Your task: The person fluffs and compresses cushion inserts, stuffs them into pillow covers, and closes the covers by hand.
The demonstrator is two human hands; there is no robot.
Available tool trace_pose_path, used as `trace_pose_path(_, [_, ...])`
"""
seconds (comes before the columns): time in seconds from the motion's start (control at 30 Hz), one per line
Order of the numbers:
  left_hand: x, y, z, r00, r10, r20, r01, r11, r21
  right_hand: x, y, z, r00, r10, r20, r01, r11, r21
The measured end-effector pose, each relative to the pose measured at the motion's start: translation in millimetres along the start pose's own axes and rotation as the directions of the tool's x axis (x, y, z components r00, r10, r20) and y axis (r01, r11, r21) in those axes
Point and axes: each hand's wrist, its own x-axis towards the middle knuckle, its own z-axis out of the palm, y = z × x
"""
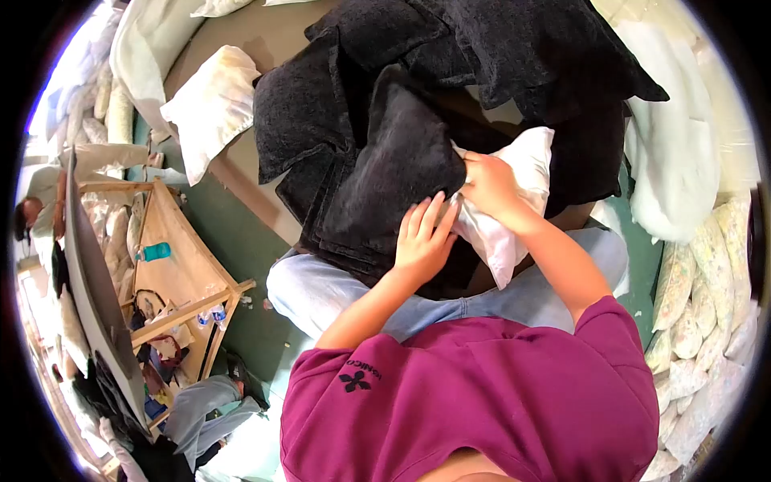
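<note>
A black plush cushion cover [393,161] lies tilted across my lap, partly plumped out. A white cushion insert [528,165] sits against its right side, where the two meet under my hands. My left hand [424,243] rests on the cover's lower right edge, its fingers stretched out and slightly apart. Curled over the white insert beside the cover's edge is my right hand [488,186], closed; its fingertips are partly hidden.
Several filled black cushions [538,48] are heaped in front of me. Another white cushion [213,108] lies at the left. A wooden frame table [185,265] stands further left, near a seated person's legs [209,414]. Stuffed bags [699,297] are piled at the right.
</note>
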Motion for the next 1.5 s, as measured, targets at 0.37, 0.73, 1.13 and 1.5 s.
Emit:
trace_pose_path(0.37, [-98.5, -16.5, -49.9, 0.736, -0.647, -0.2, 0.33, 0.601, -0.728, -71.3, -37.4, -60.0, 0.826, 0.279, 0.489, -0.56, 0.32, 0.764])
trace_pose_path(0.73, [-65.2, 0.0, -131.0, 0.857, 0.503, -0.111, -0.493, 0.863, 0.111, -118.1, -3.6, -23.0, 0.662, 0.496, 0.562, -0.713, 0.649, 0.267])
trace_pose_path(1.13, [12.2, 13.0, -136.8, 0.585, 0.805, -0.098, -0.793, 0.593, 0.14, -35.5, -40.9, -89.5, 0.853, -0.442, 0.276, -0.249, 0.119, 0.961])
trace_pose_path(1.5, [43.5, 50.4, -111.2, 0.966, 0.069, -0.249, -0.05, 0.995, 0.083, -50.8, -74.6, -61.1, 0.888, -0.425, -0.174, 0.455, 0.867, 0.205])
